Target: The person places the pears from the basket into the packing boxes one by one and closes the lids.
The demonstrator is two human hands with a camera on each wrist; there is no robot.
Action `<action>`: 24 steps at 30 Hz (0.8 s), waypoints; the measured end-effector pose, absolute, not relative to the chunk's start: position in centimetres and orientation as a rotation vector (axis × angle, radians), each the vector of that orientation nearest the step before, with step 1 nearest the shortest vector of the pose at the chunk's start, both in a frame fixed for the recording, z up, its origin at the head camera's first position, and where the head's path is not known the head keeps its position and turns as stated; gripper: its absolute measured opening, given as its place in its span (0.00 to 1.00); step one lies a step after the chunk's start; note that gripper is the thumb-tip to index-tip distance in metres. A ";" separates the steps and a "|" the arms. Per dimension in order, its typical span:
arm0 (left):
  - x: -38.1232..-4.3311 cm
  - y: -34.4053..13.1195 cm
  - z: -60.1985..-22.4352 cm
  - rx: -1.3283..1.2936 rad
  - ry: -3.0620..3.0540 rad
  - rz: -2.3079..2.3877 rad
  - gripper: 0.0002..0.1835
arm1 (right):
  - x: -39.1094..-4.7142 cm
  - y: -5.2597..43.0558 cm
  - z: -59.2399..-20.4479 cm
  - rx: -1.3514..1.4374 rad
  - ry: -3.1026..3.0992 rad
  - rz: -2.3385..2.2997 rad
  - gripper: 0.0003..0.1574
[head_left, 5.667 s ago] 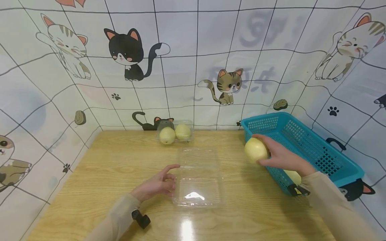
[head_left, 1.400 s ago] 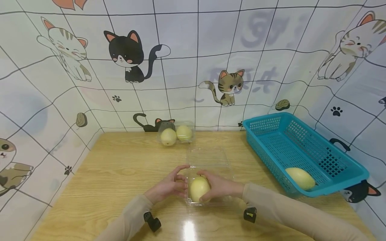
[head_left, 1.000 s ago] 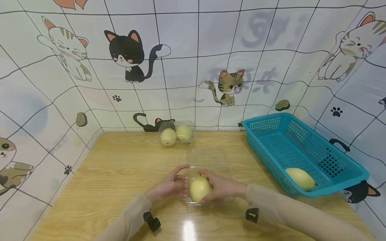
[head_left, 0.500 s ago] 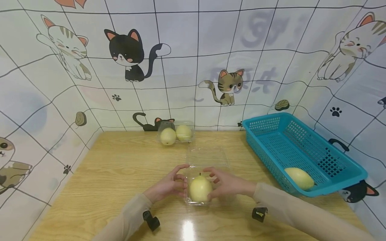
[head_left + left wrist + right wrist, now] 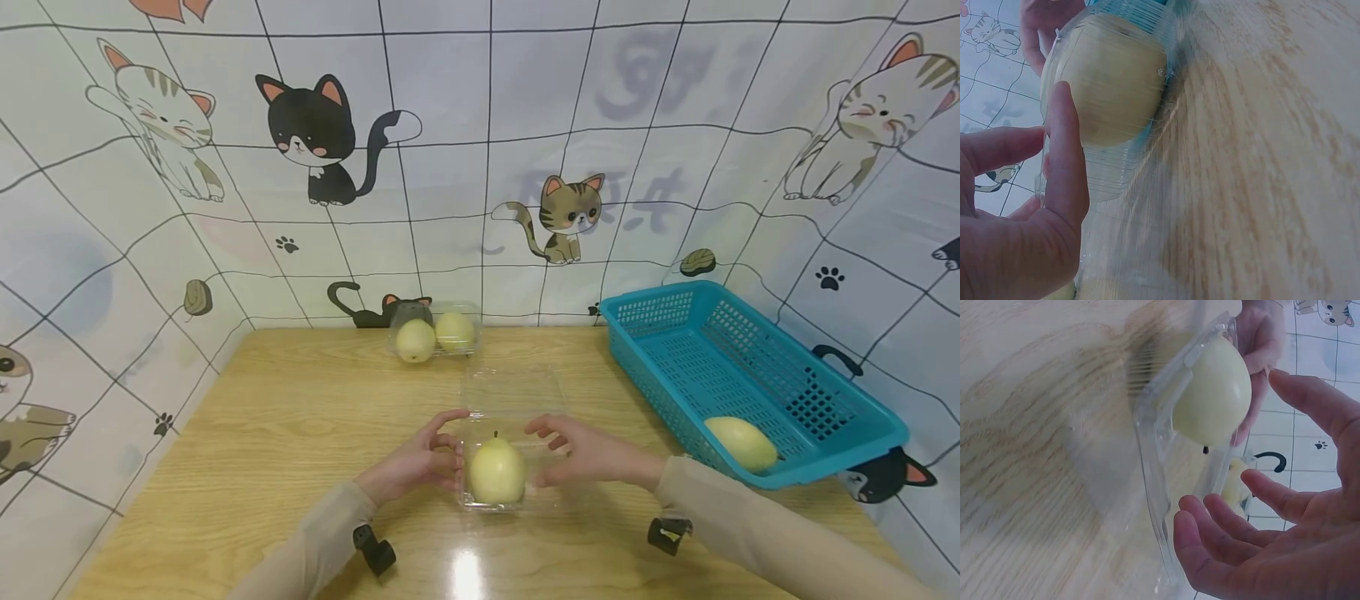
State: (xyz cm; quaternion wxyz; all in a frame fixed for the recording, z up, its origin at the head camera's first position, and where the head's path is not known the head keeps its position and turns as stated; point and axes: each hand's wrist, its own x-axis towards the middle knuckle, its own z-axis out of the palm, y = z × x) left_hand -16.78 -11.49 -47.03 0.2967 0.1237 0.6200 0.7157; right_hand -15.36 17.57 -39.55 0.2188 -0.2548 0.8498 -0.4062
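A round, pale yellow pear (image 5: 497, 472) stands stem up in the left part of an open clear plastic clamshell box (image 5: 551, 492). My left hand (image 5: 416, 462) is at the box's left side; in the left wrist view its thumb (image 5: 1065, 144) lies along the outer wall and another fingertip reaches the rim. My right hand (image 5: 588, 454) hovers at the box's right side, apart from the pear, its fingers spread and loosely bent with nothing between them. In the right wrist view the pear's dark stem (image 5: 1205, 450) shows.
The hinged lid (image 5: 513, 390) lies folded back behind the box. Farther back, another clear box (image 5: 471, 343) holds two pears (image 5: 415, 341) by the wall. At right, a blue plastic basket (image 5: 622, 333) contains one pear (image 5: 741, 443). All stand on a wooden table (image 5: 300, 400).
My right hand carried the pear from the basket's side into the box, then let go and drew away to the right. The box shifted slightly right earlier; my left hand stayed at its side.
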 end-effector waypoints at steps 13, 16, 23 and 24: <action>-16.9 -11.5 -47.1 0.330 1.649 1.898 0.41 | -15.3 19.2 -38.7 -0.732 2.391 -1.093 0.36; -16.8 -11.5 -47.1 0.333 1.647 1.901 0.41 | -15.3 19.5 -38.6 -0.698 2.397 -1.088 0.35; -16.9 -11.5 -47.2 0.339 1.648 1.899 0.41 | -15.1 20.3 -38.1 -0.644 2.424 -1.081 0.34; -16.9 -11.6 -47.2 0.341 1.648 1.898 0.41 | -15.1 20.4 -38.0 -0.637 2.424 -1.083 0.33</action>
